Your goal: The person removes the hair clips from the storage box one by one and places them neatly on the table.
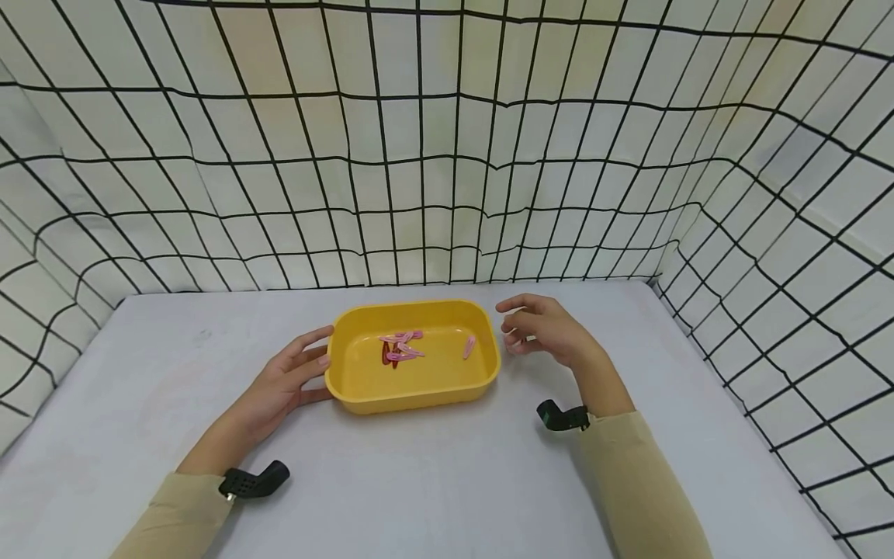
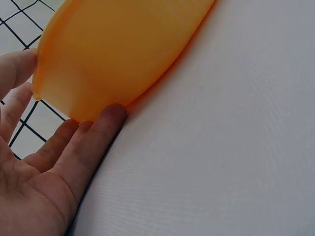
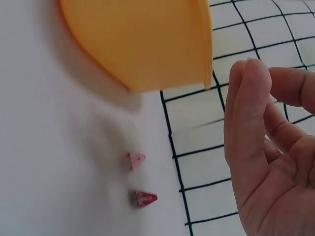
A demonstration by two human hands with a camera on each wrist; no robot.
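A yellow rectangular tray (image 1: 414,401) stands on the white table. Several pink and dark red hair clips (image 1: 401,348) lie in a pile left of its middle, and one pink hair clip (image 1: 469,346) lies apart near its right end. My left hand (image 1: 282,384) touches the tray's left end, fingers spread along the outer wall and rim. Just off the right end, my right hand (image 1: 548,330) hovers with loosely bent fingers and nothing in them. In the right wrist view, a pink clip (image 3: 136,161) and a red clip (image 3: 145,198) sit on the table outside the tray.
White cloth covers the table (image 1: 419,481). Black netting (image 1: 447,186) over pale walls encloses the back and both sides. A black wrist camera (image 1: 253,480) is strapped to the left wrist, another black camera (image 1: 562,417) to the right.
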